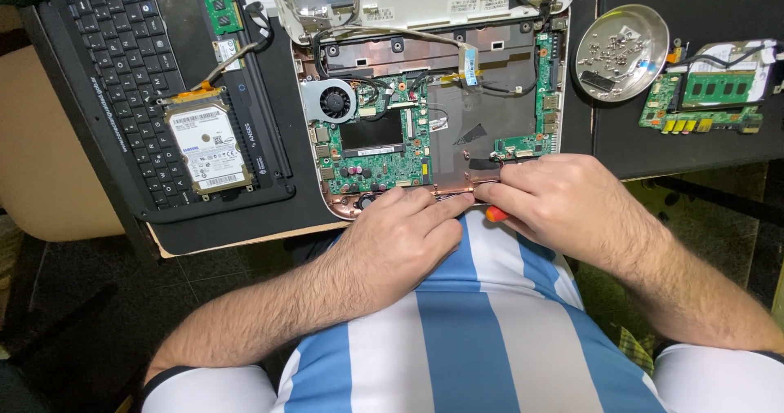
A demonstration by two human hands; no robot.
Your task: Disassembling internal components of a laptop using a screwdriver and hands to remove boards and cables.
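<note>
An opened white laptop base lies before me with its green motherboard and a round fan exposed. Along its near edge runs a copper heat pipe. My left hand rests on that edge, its fingers stretched along the pipe. My right hand meets it from the right, fingertips pinched on the pipe's end. An orange-handled tool peeks out under the right hand; whether it is gripped I cannot tell.
A removed black keyboard lies at left with a hard drive on it. A memory stick sits above. A round metal dish of screws and a second green board sit at right.
</note>
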